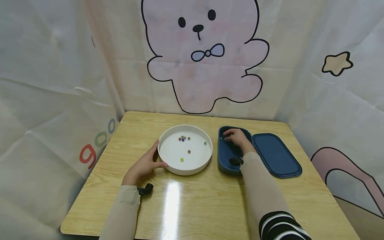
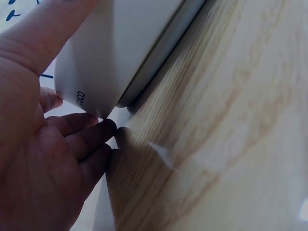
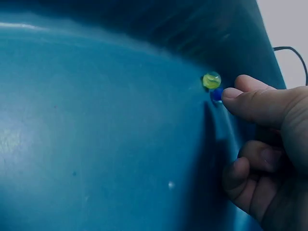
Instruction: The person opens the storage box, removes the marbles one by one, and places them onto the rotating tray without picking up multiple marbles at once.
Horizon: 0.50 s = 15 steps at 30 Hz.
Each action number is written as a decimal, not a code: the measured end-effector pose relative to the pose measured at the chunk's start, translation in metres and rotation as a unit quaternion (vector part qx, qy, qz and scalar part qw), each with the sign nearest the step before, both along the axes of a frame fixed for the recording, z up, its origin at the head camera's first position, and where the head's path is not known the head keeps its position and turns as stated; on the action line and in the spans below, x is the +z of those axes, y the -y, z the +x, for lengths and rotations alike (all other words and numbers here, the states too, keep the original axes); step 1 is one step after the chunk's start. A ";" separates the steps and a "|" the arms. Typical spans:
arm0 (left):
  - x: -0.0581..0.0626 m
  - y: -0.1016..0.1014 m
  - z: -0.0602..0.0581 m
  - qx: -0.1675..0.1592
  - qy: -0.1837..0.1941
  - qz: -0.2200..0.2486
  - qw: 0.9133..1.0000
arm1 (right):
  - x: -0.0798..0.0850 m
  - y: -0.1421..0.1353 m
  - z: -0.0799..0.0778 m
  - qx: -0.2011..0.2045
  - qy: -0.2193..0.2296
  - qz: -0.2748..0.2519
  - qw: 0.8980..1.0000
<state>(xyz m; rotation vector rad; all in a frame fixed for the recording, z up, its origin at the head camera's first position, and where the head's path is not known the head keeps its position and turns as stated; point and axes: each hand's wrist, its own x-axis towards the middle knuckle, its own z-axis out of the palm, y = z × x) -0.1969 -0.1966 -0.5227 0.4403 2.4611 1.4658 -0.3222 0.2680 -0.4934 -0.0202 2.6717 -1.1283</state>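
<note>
My left hand (image 1: pixel 143 167) grips the side of a round white dish (image 1: pixel 185 172), its thumb at the near rim. In the left wrist view, bent fingers (image 2: pixel 89 139) touch the dish's lower edge. Several small glass marbles lie in the dish, among them a yellow-green marble (image 1: pixel 182 160). My right hand (image 1: pixel 238 139) reaches into a dark blue box (image 1: pixel 229 169). In the right wrist view, its thumb and forefinger pinch a blue marble (image 3: pixel 217 94), partly hidden by the thumb tip. A clear marble with a yellow swirl (image 3: pixel 211 80) sits right beside it.
The box's blue lid (image 1: pixel 277 155) lies flat on the wooden table (image 1: pixel 204 206), right of the box. A printed cloth (image 1: pixel 198 76) hangs behind the table, and more cloth hangs on both sides. Black straps with a camera sit on the wrists.
</note>
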 end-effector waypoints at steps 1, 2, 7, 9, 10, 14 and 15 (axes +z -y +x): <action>0.001 0.000 0.000 0.001 0.000 0.003 1.000 | 0.000 0.000 -0.001 0.001 0.003 0.002 1.000; 0.001 0.000 0.000 0.000 -0.003 0.002 1.000 | -0.001 0.000 -0.001 0.001 0.004 0.004 1.000; 0.001 -0.001 -0.001 -0.005 0.001 0.005 1.000 | -0.002 0.000 -0.003 0.018 0.002 0.029 0.999; 0.001 -0.001 -0.002 -0.003 0.004 0.005 1.000 | -0.003 0.001 -0.004 0.024 -0.007 0.046 0.999; 0.001 -0.001 -0.002 -0.003 0.002 0.003 1.000 | -0.004 0.002 -0.005 0.029 -0.012 0.054 0.998; 0.000 0.000 -0.002 0.001 -0.001 -0.004 1.000 | -0.005 0.004 -0.006 0.037 -0.024 0.073 0.996; 0.000 0.000 -0.002 0.001 -0.002 -0.005 1.000 | -0.006 0.004 -0.006 0.041 -0.024 0.076 0.996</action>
